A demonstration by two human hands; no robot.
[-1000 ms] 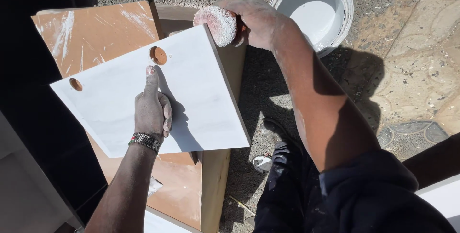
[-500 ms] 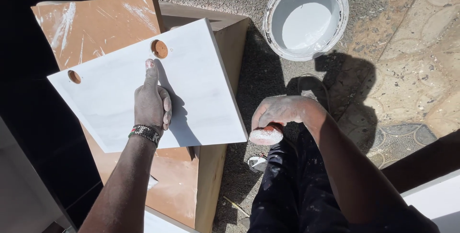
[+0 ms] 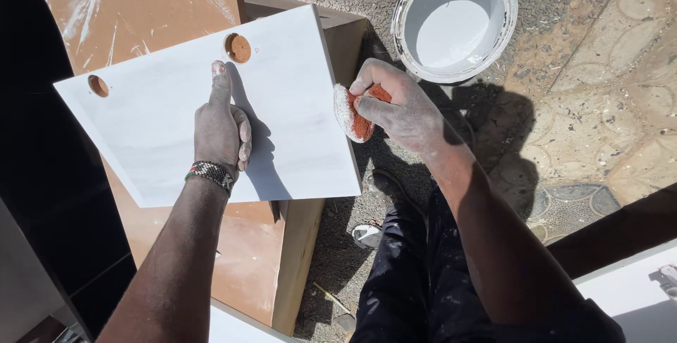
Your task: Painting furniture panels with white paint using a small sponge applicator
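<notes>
A white painted board (image 3: 296,124) with two round holes lies tilted on a brown wooden box (image 3: 134,4). My left hand (image 3: 222,128) rests flat on the board's middle, thumb pointing up toward one hole, a beaded band on the wrist. My right hand (image 3: 398,107), dusted white, grips a red abrasive pad (image 3: 355,114) coated with white dust. The pad presses against the board's right edge.
A white bucket (image 3: 497,40) with white paint stands on the gravel at the upper right. Patterned paving lies to the right. Another white panel (image 3: 627,286) shows at the lower right, and my dark trousers and a shoe are below.
My right hand swung the pad from the board's top right corner down toward my lap, then up to the board's right edge. The left hand stayed put.
</notes>
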